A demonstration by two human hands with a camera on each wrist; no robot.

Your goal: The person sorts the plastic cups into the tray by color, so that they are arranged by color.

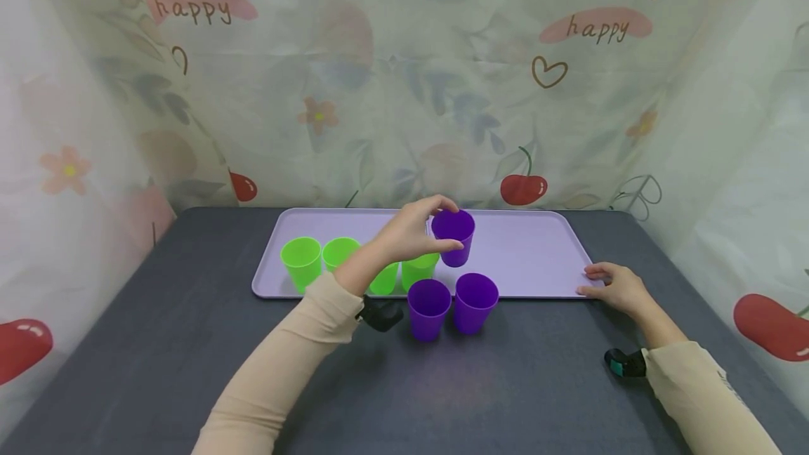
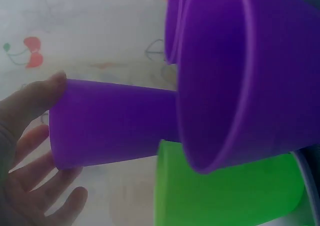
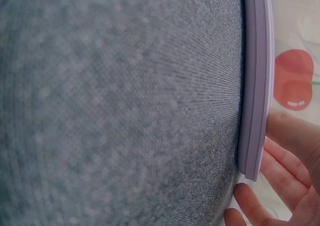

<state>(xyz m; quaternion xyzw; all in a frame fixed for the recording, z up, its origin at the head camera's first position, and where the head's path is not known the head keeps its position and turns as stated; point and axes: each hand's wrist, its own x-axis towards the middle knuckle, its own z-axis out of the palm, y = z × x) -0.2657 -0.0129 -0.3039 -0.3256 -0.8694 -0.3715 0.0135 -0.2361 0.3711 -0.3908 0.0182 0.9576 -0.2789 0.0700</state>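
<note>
My left hand (image 1: 417,232) holds a purple cup (image 1: 456,258) over the middle of the lilac tray (image 1: 531,251), thumb and fingers spread across its rim. In the left wrist view the held cup (image 2: 115,123) has the thumb on one side of the mouth and fingers on the other. At the tray's front right corner, my right hand (image 1: 616,288) grips the edge, thumb against the rim (image 3: 256,86). Two more purple cups, one on the left (image 1: 428,314) and one on the right (image 1: 475,304), stand upright on the table before the tray.
Several green cups (image 1: 301,262) stand in a row along the tray's front left part, partly hidden by my left arm. The dark grey cloth-covered table (image 1: 505,392) ends at a patterned curtain (image 1: 392,90) behind and at both sides.
</note>
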